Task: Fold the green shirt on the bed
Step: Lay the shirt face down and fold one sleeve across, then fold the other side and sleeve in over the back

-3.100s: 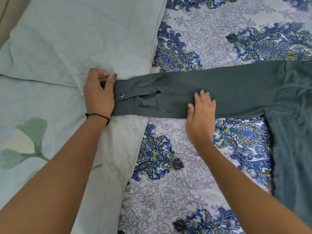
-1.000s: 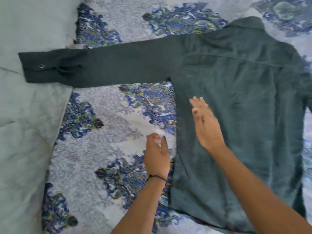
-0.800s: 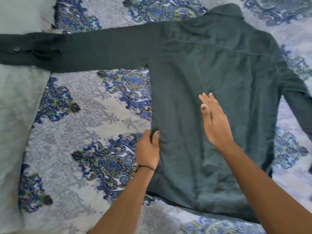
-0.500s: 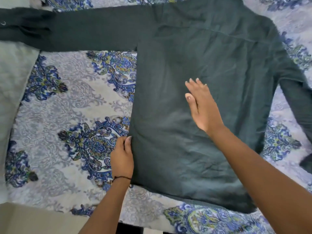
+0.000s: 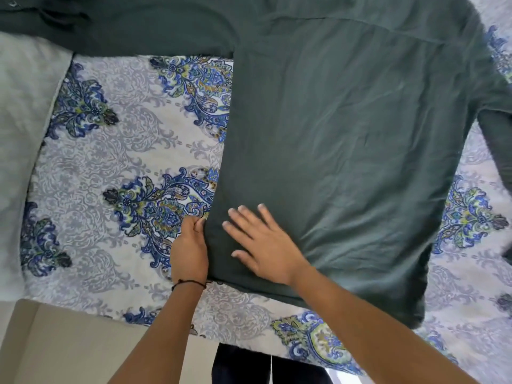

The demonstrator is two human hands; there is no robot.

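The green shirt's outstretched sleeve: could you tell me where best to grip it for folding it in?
Judging by its pose, grip the cuff end of the sleeve, coming from the left hand side: it lies flat and straight, away from the body.

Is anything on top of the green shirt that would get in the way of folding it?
Nothing visible. Only the left hand gripping the green shirt at its side edge and the right hand flat on it.

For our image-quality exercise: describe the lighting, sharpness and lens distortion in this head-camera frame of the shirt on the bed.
Head view: soft, even light, no glare; the green shirt shows only faint wrinkle shading. Fingertips of the right hand are slightly motion-blurred; the left hand is sharper. The wide-angle lens bows the bedspread edges.
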